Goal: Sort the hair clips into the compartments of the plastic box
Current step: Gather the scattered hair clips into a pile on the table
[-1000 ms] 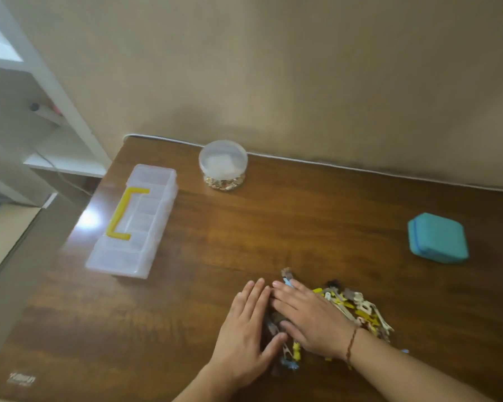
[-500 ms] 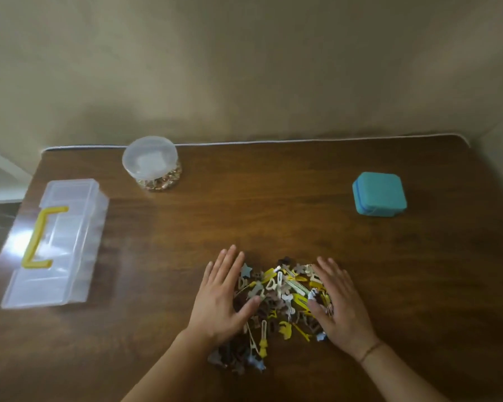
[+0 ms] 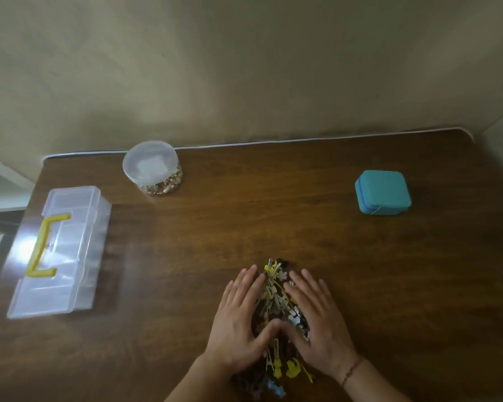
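A heap of small hair clips (image 3: pixel 275 297), yellow, white, brown and blue, lies near the table's front edge. My left hand (image 3: pixel 238 323) lies flat against the heap's left side, fingers straight. My right hand (image 3: pixel 317 320) lies flat against its right side, and the two thumbs nearly meet over the clips. The clear plastic box (image 3: pixel 58 250) with a yellow handle stands closed at the far left of the table, well apart from both hands. Parts of the heap are hidden under my palms.
A round clear jar (image 3: pixel 151 166) with small mixed items stands at the back left by the wall. A teal square case (image 3: pixel 382 192) sits at the back right. The brown wooden table (image 3: pixel 244 221) ends at a wall behind and a white shelf to the left.
My hands have closed in from both sides, squeezing the spread heap of clips into a narrow pile between them. The view has shifted a little.
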A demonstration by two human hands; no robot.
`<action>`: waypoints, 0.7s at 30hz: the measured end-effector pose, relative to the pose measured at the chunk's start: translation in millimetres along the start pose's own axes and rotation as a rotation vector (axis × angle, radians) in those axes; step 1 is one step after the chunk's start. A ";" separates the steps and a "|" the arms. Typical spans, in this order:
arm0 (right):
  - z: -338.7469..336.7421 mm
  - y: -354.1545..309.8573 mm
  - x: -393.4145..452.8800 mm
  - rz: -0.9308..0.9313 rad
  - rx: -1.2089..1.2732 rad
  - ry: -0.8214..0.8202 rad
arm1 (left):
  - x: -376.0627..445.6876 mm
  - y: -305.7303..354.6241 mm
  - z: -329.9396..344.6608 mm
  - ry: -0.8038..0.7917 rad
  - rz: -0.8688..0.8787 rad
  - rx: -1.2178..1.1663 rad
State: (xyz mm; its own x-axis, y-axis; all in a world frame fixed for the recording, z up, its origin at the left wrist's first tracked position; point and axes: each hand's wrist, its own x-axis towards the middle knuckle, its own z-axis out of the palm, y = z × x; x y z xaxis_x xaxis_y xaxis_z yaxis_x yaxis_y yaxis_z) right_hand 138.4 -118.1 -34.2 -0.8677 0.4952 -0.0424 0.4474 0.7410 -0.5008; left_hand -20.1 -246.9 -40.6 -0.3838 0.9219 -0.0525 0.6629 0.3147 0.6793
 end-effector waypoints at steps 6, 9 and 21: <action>-20.5 0.6 49.5 -0.017 0.093 -0.066 | 27.8 -3.7 -8.9 0.012 -0.013 -0.015; -18.1 -0.4 64.0 -0.020 0.076 -0.158 | 35.1 -1.4 -7.6 -0.010 -0.014 0.020; -9.6 -4.6 31.3 -0.052 0.013 -0.203 | -1.9 -7.2 -6.4 0.022 -0.007 -0.045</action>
State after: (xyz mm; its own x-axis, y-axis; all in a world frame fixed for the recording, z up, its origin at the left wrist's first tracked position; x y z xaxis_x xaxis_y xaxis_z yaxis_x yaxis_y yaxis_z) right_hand 111.2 -101.6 -24.9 -0.9160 0.3536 -0.1892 0.3991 0.7565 -0.5181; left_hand -28.2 -252.4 -40.7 -0.4030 0.9143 -0.0416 0.6306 0.3104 0.7113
